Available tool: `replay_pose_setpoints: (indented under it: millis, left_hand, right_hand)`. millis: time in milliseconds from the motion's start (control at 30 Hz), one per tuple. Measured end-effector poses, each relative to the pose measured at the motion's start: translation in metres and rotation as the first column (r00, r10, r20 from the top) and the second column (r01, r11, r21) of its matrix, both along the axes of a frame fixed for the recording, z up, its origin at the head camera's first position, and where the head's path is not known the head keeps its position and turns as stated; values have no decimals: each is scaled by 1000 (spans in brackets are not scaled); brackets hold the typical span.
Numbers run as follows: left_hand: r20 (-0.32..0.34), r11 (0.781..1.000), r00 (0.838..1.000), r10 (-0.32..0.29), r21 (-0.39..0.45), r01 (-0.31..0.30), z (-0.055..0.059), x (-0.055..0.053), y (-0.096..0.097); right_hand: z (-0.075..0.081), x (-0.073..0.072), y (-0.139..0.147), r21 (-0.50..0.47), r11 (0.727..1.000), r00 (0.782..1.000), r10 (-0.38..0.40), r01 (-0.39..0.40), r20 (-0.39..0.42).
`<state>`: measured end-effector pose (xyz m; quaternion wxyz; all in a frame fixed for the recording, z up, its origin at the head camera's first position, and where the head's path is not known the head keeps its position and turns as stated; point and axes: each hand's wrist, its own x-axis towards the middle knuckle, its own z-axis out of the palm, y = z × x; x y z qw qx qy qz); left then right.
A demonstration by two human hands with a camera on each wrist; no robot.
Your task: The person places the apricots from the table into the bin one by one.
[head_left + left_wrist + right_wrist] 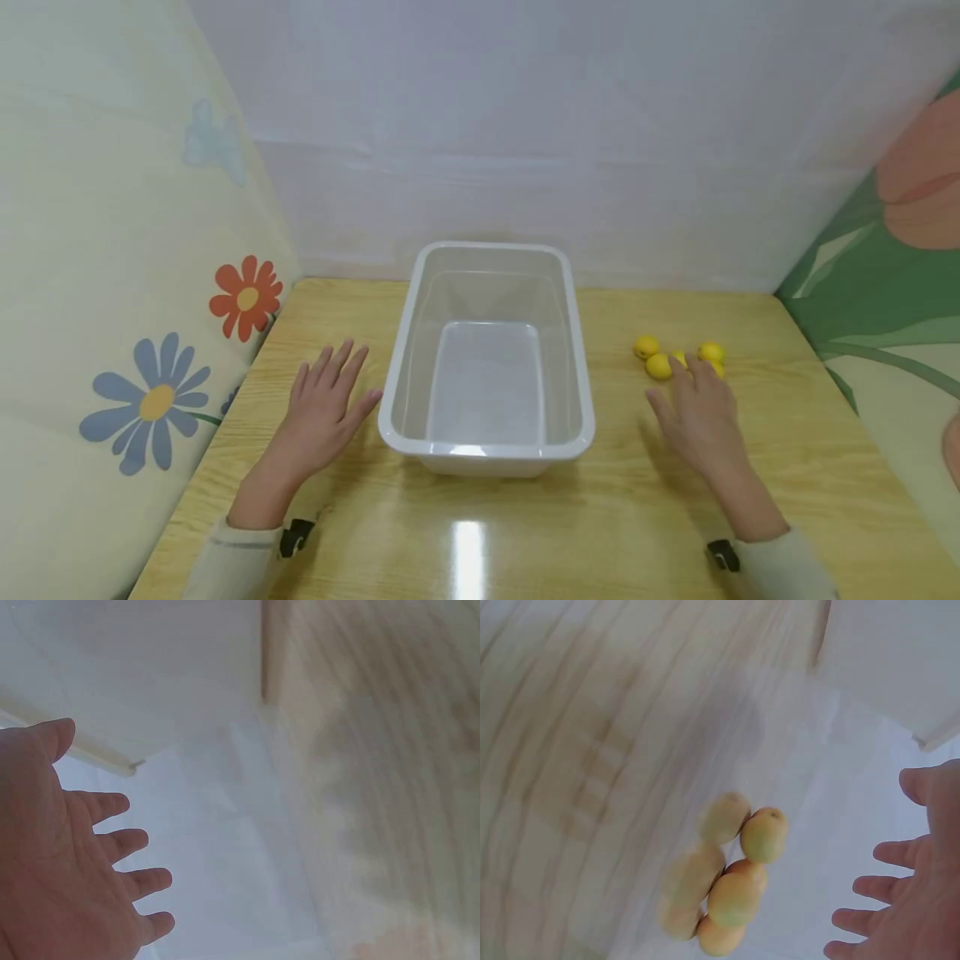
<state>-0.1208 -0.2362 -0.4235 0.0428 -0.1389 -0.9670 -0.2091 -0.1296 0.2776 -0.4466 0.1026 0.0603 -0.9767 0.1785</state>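
Note:
A pale rectangular plastic tub (480, 450) stands in the middle of the wooden table with nothing inside it. To its left my left hand (321, 417) is spread, thumb tip right at the tub's rim, holding nothing. On the other side, my right hand (699, 421) hovers near a small cluster of yellow lemons (659, 367), its fingertips overlapping some of them in the head view. In the right wrist view the lemons (735, 896) lie close together, and the fingers of that hand are extended and apart from them.
The wooden table (360, 533) reaches back to a white cloth backdrop (480, 125). Flower-patterned cloth (75, 292) hangs along the left side, and another with large green leaves (900, 283) hangs at the right.

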Motion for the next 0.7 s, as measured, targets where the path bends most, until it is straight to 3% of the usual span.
replay_pose_setpoints:
  millis: [200,500,700]
  left_hand:
    - [-61,1000,998,-17,14,18,12,2,6]
    - [-108,997,993,-53,59,59,35,8,14]
    - [-81,997,996,-42,61,47,51,12,25]
  right_hand:
    - [-3,-2,12,-27,1000,996,-12,9,-84]
    - [-7,-6,24,-59,997,998,-53,51,-42]
    - [-10,-6,30,-55,996,998,-66,66,-14]
